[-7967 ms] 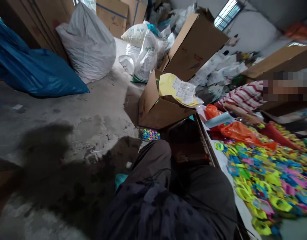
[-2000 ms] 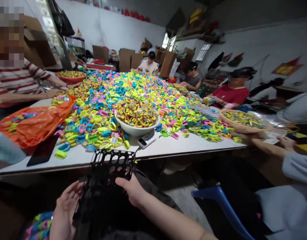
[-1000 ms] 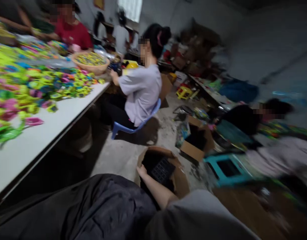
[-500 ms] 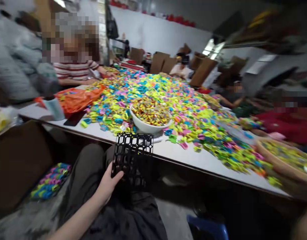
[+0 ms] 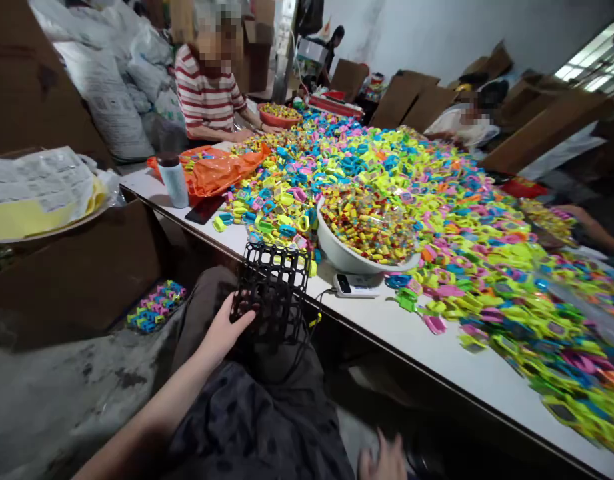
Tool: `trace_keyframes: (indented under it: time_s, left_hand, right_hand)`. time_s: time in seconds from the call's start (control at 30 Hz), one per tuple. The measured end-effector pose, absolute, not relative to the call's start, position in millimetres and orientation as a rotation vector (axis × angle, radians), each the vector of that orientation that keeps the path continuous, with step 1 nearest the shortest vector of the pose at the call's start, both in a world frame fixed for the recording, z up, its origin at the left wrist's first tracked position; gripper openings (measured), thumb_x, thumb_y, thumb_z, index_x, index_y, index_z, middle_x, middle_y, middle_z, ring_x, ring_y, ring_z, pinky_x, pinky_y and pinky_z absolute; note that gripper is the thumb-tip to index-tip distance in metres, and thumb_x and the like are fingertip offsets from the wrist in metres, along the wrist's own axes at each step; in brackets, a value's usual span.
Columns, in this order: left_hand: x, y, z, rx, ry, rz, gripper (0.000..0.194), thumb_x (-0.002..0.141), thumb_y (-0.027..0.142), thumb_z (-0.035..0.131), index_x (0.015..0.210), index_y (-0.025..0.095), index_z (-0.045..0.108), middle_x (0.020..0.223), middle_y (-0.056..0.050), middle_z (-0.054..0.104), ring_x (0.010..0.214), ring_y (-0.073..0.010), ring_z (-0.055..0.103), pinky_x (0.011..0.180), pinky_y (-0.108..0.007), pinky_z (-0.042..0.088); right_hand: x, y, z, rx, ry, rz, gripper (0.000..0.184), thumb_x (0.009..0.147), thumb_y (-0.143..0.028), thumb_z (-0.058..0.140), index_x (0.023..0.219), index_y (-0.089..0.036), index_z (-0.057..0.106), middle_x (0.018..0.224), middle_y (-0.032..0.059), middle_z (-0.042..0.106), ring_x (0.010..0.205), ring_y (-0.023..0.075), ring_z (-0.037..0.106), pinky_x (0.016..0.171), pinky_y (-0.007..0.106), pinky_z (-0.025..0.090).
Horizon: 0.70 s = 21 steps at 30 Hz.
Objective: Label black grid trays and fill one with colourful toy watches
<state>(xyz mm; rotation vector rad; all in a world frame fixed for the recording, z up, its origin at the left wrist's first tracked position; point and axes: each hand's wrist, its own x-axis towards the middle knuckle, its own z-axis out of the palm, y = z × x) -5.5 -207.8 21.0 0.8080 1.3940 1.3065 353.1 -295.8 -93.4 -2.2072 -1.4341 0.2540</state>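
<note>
A white table (image 5: pixel 381 320) bears a heap of bright plastic pieces (image 5: pixel 467 227), with a white bowl (image 5: pixel 347 255) near its front edge; above the dark trousers (image 5: pixel 301 383), the left hand (image 5: pixel 230 328) grips a black grid tray (image 5: pixel 274 288) by its left side, thumb closed on it; the right hand (image 5: pixel 384 461), cut off below, has fingers loosely spread, seemingly free, though blurred.

I am looking forward and down from my head camera, close above my lap (image 5: pixel 261 407). It is facing the desk (image 5: pixel 427 350) aslant, reaching the far wall (image 5: pixel 417 40).
</note>
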Motion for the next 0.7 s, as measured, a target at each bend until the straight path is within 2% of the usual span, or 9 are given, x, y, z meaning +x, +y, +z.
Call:
trace_keyframes:
  time_s: [0.07,0.1,0.2,0.23,0.27,0.37,0.47,0.6,0.7]
  left_hand:
    - [-1,-205,19,0.850,1.404,1.275,0.053,0.068,0.039,0.064,0.115,0.017,0.050,0.118,-0.007,0.056,0.109,-0.0201,0.053,0.095,-0.029,0.041]
    - [1,-203,18,0.864,1.409,1.259,0.053,0.069,0.039,0.064,0.115,0.017,0.050,0.119,-0.007,0.056,0.109,-0.0201,0.053,0.096,-0.029,0.041]
    - [11,-202,14,0.870,1.433,1.225,0.056,0.067,0.040,0.065,0.115,0.017,0.050,0.119,-0.008,0.055,0.111,-0.0208,0.052,0.099,-0.030,0.038]
    - [16,-203,13,0.862,1.434,1.203,0.058,0.066,0.041,0.067,0.115,0.017,0.050,0.119,-0.008,0.056,0.111,-0.0213,0.051,0.100,-0.031,0.037]
    - [20,-204,11,0.847,1.431,1.174,0.060,0.064,0.041,0.068,0.116,0.016,0.049,0.119,-0.009,0.056,0.112,-0.0219,0.051,0.100,-0.032,0.036]
    - [33,-211,5,0.739,1.388,1.117,0.067,0.062,0.044,0.069,0.118,0.016,0.046,0.122,-0.010,0.054,0.115,-0.0220,0.049,0.100,-0.030,0.037]
    - [42,-217,1,0.612,1.280,1.043,0.069,0.067,0.055,0.062,0.122,0.018,0.043,0.122,-0.010,0.054,0.110,-0.0212,0.052,0.088,-0.029,0.046]
    - [55,-217,-2,0.612,1.231,0.867,0.070,0.069,0.064,0.054,0.121,0.018,0.043,0.107,-0.009,0.061,0.083,-0.0174,0.061,0.063,-0.024,0.051]
    - [67,-213,-1,0.604,1.224,0.875,0.065,0.071,0.061,0.055,0.118,0.019,0.043,0.101,-0.008,0.061,0.076,-0.0146,0.061,0.060,-0.023,0.050]
  right_hand:
    - [338,-262,-84,-2.000,-1.456,0.178,0.041,0.075,-0.050,0.042,0.095,-0.022,0.063,0.120,0.0175,0.052,0.109,0.0337,0.050,0.090,0.054,0.038]
    - [325,-242,-75,-1.859,-1.489,0.171,0.040,0.076,-0.046,0.040,0.093,-0.018,0.063,0.117,0.0172,0.055,0.108,0.0324,0.050,0.093,0.054,0.037]
    - [273,-188,-34,-1.503,-1.571,0.299,0.029,0.080,-0.033,0.041,0.087,-0.019,0.064,0.106,0.0086,0.063,0.112,0.0233,0.049,0.102,0.049,0.030]
    - [256,-177,-21,-1.425,-1.553,0.397,0.026,0.080,-0.033,0.043,0.087,-0.020,0.064,0.108,0.0071,0.062,0.113,0.0220,0.048,0.103,0.047,0.029]
    - [241,-170,-9,-1.365,-1.486,0.537,0.028,0.081,-0.035,0.045,0.096,-0.020,0.063,0.113,0.0067,0.060,0.113,0.0209,0.048,0.103,0.044,0.029]
    - [213,-170,10,-1.252,-1.197,1.081,0.049,0.079,-0.042,0.052,0.123,-0.021,0.048,0.128,0.0064,0.050,0.119,0.0194,0.045,0.103,0.039,0.033]
    - [214,-180,6,-1.223,-0.939,1.375,0.054,0.076,-0.043,0.058,0.123,-0.021,0.046,0.130,0.0063,0.049,0.118,0.0196,0.046,0.103,0.037,0.034]
    - [237,-190,-2,-1.268,-0.674,1.379,0.045,0.072,-0.041,0.063,0.110,-0.020,0.054,0.109,0.0065,0.061,0.098,0.0199,0.058,0.090,0.035,0.044]
    - [255,-190,2,-1.310,-0.540,1.173,0.045,0.070,-0.041,0.063,0.108,-0.020,0.053,0.100,0.0054,0.063,0.084,0.0163,0.060,0.076,0.030,0.048]
